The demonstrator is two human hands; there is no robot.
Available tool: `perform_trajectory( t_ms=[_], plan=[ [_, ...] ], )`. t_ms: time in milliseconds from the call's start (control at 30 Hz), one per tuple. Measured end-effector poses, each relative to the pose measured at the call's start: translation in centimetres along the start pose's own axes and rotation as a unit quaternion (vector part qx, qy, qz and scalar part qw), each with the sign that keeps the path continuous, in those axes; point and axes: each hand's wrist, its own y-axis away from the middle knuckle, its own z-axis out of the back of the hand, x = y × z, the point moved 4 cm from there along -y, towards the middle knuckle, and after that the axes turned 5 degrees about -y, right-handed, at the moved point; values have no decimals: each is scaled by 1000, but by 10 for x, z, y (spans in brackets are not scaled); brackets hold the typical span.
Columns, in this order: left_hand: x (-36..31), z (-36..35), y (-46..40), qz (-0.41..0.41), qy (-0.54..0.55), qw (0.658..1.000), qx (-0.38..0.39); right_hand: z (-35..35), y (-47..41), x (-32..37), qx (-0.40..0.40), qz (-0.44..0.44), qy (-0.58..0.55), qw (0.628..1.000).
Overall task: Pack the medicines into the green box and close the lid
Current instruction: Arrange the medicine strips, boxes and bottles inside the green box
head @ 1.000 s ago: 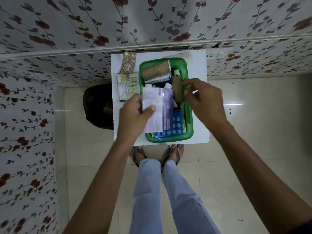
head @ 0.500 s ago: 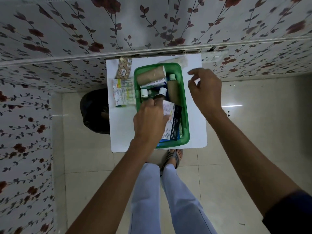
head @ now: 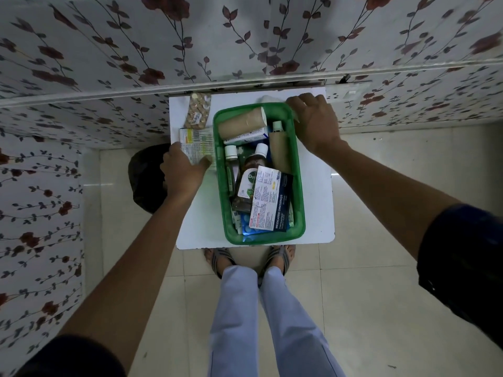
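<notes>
Hands beside lengthwise green box

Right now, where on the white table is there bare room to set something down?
Bare patches: the table near-left corner beside the green box, and the strip on its right. Crowded: far left, where the left hand reaches the tablet strips, and the pill pack.

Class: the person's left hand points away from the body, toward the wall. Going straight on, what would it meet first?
The left hand already touches the foil medicine strips; next in line looks like the tan tablet strip by the wall, though depth is unclear.
</notes>
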Motion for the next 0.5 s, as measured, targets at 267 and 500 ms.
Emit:
perform_trajectory(
  t_ms=[267, 500],
  plan=[
    [23, -3, -15, 65, 77, 994, -43, 47, 40, -1, -123, -228, -200, 945],
    [14, 29, 9, 99, 213, 971, -36, 81, 103, 43, -162, -236, -313, 905]
  ],
)
